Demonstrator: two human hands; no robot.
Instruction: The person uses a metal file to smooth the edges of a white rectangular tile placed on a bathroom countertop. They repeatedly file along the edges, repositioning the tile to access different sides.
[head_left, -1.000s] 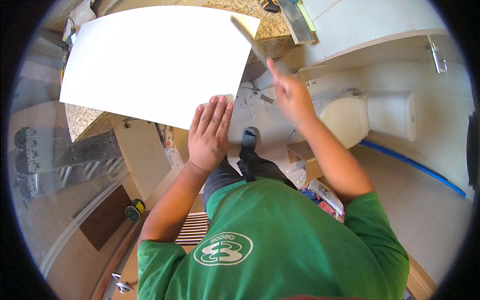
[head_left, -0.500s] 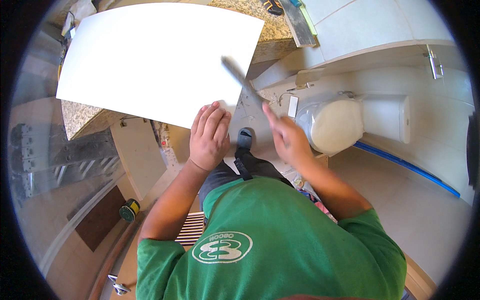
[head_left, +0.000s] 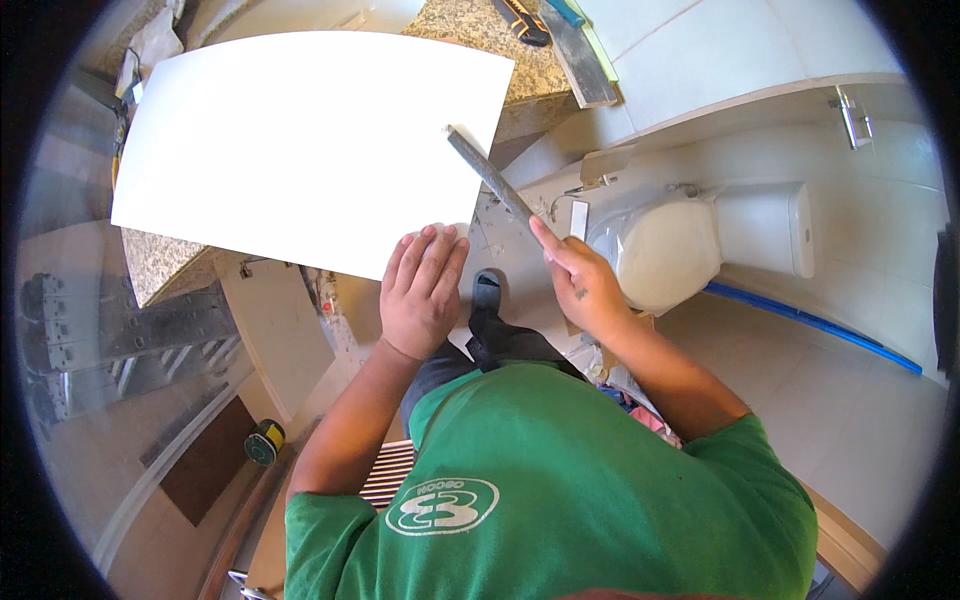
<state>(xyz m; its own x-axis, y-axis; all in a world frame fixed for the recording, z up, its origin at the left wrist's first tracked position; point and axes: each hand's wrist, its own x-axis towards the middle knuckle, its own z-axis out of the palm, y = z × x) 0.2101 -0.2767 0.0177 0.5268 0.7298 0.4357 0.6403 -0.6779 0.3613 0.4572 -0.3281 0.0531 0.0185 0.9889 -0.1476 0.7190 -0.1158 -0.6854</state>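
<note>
A large white panel (head_left: 300, 150) lies across a speckled granite counter (head_left: 165, 260) and sticks out past its near edge. My left hand (head_left: 422, 290) rests flat on the panel's near right corner, fingers stretched out. In my right hand (head_left: 585, 285) is a long, narrow grey file (head_left: 487, 175), its index finger stretched along the tool. The file slants across the panel's right edge, with its far end over the white surface. Whether it touches the edge I cannot tell. The handle is hidden in my palm.
At the right stands a white toilet (head_left: 665, 255), with a blue strip (head_left: 815, 328) along the wall beyond it. A black-and-orange utility knife (head_left: 522, 22) lies on the far counter beside a dark flat bar (head_left: 578, 62). An open cabinet door (head_left: 275, 320) hangs below the counter, left.
The file, blurred by motion before, now shows sharply and has shifted slightly relative to the panel. My left hand stays on the panel's corner. The whole view has moved a little.
</note>
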